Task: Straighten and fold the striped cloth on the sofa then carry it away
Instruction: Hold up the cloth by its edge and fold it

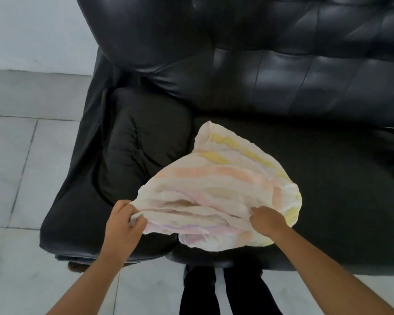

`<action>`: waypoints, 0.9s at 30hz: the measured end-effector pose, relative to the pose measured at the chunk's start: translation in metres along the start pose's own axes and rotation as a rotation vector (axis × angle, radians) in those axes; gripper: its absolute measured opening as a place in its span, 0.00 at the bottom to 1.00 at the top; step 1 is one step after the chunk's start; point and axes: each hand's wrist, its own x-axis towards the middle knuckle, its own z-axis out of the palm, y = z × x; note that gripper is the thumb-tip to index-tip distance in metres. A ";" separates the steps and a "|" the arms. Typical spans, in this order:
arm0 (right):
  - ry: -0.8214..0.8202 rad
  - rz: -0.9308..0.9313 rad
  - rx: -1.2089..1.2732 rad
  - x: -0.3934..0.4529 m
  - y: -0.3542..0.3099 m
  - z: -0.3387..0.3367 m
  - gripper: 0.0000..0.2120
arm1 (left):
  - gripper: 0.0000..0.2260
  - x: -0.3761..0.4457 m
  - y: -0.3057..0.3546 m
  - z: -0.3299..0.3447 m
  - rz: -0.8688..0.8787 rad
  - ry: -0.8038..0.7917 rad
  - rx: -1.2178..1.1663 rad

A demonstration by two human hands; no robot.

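Left hand (123, 220) grips the striped cloth (223, 180) at its near-left edge; right hand (265, 220) pinches the near-right edge. Cloth bunched on black sofa (328, 178) seat.

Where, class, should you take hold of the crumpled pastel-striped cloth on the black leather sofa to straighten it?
Grip the pastel-striped cloth along its bunched near edge, coming from the sofa's front, as the left hand and right hand do. That edge faces you, so pulling outward should spread the wrinkles.
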 end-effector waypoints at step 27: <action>0.187 -0.118 -0.415 -0.003 0.027 -0.044 0.18 | 0.12 0.013 0.026 -0.001 0.150 0.016 0.020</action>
